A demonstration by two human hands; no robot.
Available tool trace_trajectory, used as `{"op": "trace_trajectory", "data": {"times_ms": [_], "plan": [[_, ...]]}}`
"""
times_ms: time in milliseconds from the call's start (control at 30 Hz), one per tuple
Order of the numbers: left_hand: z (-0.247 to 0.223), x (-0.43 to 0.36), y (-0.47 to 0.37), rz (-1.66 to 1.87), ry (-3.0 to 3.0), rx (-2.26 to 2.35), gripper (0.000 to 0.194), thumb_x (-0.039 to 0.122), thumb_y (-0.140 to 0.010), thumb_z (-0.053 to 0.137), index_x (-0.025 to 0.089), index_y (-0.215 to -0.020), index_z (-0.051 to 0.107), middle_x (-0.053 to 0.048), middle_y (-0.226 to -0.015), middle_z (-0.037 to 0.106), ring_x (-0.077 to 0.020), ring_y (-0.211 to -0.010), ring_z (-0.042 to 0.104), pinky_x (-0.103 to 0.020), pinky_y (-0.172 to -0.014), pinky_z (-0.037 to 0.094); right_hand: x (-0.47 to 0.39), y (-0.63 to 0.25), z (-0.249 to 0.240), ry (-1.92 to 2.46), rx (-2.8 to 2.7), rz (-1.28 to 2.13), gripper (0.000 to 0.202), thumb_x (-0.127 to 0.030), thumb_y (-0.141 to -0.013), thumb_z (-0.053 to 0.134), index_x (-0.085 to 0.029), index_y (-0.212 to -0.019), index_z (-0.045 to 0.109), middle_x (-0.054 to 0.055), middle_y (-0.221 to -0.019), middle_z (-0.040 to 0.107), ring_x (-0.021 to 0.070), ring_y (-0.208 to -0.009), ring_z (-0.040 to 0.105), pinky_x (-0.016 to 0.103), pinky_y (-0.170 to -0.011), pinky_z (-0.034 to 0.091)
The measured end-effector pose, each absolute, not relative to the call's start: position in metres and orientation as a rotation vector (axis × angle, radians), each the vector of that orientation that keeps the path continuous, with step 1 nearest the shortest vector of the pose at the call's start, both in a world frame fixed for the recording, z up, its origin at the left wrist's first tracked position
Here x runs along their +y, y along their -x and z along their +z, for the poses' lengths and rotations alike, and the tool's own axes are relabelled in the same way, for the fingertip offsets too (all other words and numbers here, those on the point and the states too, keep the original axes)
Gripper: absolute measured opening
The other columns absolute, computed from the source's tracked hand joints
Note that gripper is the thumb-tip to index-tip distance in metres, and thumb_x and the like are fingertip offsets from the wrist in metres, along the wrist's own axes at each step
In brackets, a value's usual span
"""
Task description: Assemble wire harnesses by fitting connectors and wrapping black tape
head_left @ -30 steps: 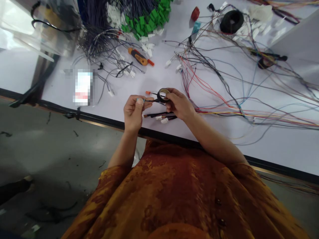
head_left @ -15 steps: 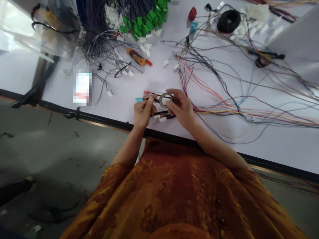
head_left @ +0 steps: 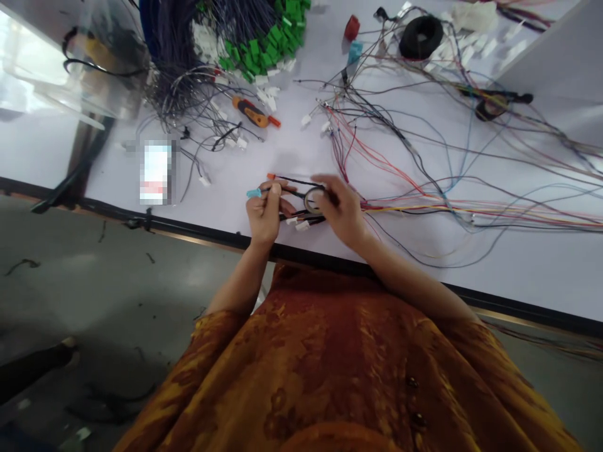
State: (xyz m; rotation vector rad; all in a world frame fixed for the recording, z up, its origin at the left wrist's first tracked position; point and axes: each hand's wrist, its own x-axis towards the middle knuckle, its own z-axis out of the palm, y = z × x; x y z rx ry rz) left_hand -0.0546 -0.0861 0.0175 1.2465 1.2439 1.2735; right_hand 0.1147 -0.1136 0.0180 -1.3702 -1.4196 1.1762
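Note:
Pinched between my left hand's (head_left: 264, 216) thumb and fingers is a black-wrapped cable with a light blue connector (head_left: 253, 193) poking out on the left. My right hand (head_left: 343, 210) grips a roll of tape (head_left: 306, 202), held up close to that cable. Just above my fingers, a second black-covered branch ends in an orange connector (head_left: 271, 176). White connectors (head_left: 302, 226) on black leads lie beneath my hands. From under my right hand, a bundle of coloured wires (head_left: 400, 210) runs off to the right.
Green connectors (head_left: 264, 47) on dark wires are heaped at the back. An orange-and-black handled tool (head_left: 250, 112) lies before them. A black tape roll (head_left: 421, 37) sits back right among loose wires. A blurred bright object (head_left: 156, 171) rests left, near the table's dark edge (head_left: 202, 237).
The tape roll has turned and sits a little lower against the cable. My right fingers have shifted around it. The whole view has moved slightly.

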Motion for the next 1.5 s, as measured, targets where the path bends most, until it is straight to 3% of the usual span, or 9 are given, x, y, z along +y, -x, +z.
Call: {"op": "trace_trajectory", "data": {"times_ms": [133,300,400,533,633,833,1200,1367,1500], "plan": [[0.018,-0.081,0.053,1.226,-1.101,1.224,0.042,0.062,-0.095,0.057,0.022,-0.092,0.069,-0.003,-0.083,0.076,-0.0087,-0.055,0.067,-0.018,-0.049,0.053,-0.137,-0.121,0.017,1.262,-1.784,0.890,0.023,-0.037,-0.094,0.062,-0.024,-0.113,0.065,0.007,-0.105,0.058,0.0176,-0.089,0.058,0.034,-0.082,0.054],[0.038,-0.096,0.052,1.186,-1.499,1.049,0.037,0.055,-0.092,0.066,0.020,-0.083,0.070,-0.006,-0.094,0.076,-0.0183,-0.101,0.075,-0.031,-0.093,0.061,-0.098,-0.114,0.024,1.293,-1.018,1.303,0.029,-0.041,-0.092,0.062,-0.024,-0.113,0.053,-0.001,-0.087,0.055,0.0076,-0.057,0.043,0.021,-0.049,0.039],[0.029,-0.095,0.049,1.302,-1.410,1.166,0.040,0.059,-0.094,0.060,0.020,-0.086,0.065,-0.007,-0.096,0.077,-0.0165,-0.091,0.076,-0.027,-0.077,0.063,-0.090,-0.119,0.020,1.239,-0.815,1.550,0.026,-0.043,-0.095,0.055,-0.025,-0.113,0.052,-0.004,-0.079,0.053,0.0068,-0.051,0.037,0.019,-0.043,0.032],[0.011,-0.081,0.045,1.292,-1.166,1.321,0.048,0.069,-0.093,0.054,0.021,-0.092,0.059,-0.004,-0.083,0.076,-0.0117,-0.059,0.071,-0.019,-0.047,0.050,-0.127,-0.134,0.015,1.287,-1.332,1.168,0.031,-0.041,-0.096,0.056,-0.027,-0.124,0.059,0.004,-0.093,0.060,0.0148,-0.074,0.056,0.029,-0.066,0.053],[0.014,-0.077,0.041,1.246,-1.091,1.256,0.053,0.074,-0.091,0.052,0.022,-0.092,0.057,-0.004,-0.078,0.075,-0.0136,-0.063,0.072,-0.020,-0.050,0.052,-0.145,-0.136,0.018,1.267,-1.663,0.932,0.029,-0.035,-0.092,0.062,-0.025,-0.119,0.063,0.008,-0.106,0.060,0.0186,-0.087,0.059,0.036,-0.080,0.056],[0.034,-0.095,0.040,1.175,-1.250,1.100,0.043,0.063,-0.093,0.060,0.021,-0.086,0.062,-0.008,-0.087,0.075,-0.0212,-0.097,0.077,-0.030,-0.075,0.065,-0.097,-0.123,0.025,1.337,-0.857,1.401,0.022,-0.036,-0.095,0.060,-0.023,-0.111,0.051,-0.003,-0.084,0.055,0.0055,-0.050,0.041,0.019,-0.041,0.034],[0.004,-0.075,0.038,0.927,-1.216,0.995,0.038,0.053,-0.078,0.081,0.020,-0.097,0.072,-0.007,-0.098,0.075,-0.0112,-0.070,0.070,-0.020,-0.058,0.055,-0.108,-0.155,0.007,1.191,-0.648,1.587,0.038,-0.051,-0.086,0.070,-0.022,-0.109,0.060,-0.006,-0.078,0.056,0.0040,-0.048,0.047,0.019,-0.040,0.036],[0.008,-0.079,0.019,1.066,-1.191,1.114,0.042,0.058,-0.087,0.070,0.017,-0.077,0.072,-0.003,-0.077,0.072,-0.0018,-0.037,0.043,-0.018,-0.033,0.028,-0.136,-0.146,0.013,1.321,-1.248,1.079,0.036,-0.044,-0.095,0.062,-0.026,-0.126,0.058,0.002,-0.093,0.061,0.0130,-0.072,0.060,0.027,-0.063,0.055],[0.021,-0.090,0.020,1.093,-1.296,1.116,0.040,0.057,-0.094,0.062,0.020,-0.089,0.074,-0.005,-0.093,0.076,-0.0070,-0.057,0.064,-0.019,-0.051,0.052,-0.150,-0.142,0.018,1.278,-1.652,0.777,0.025,-0.036,-0.096,0.059,-0.026,-0.119,0.060,0.007,-0.106,0.061,0.0193,-0.092,0.063,0.037,-0.083,0.059]]}}
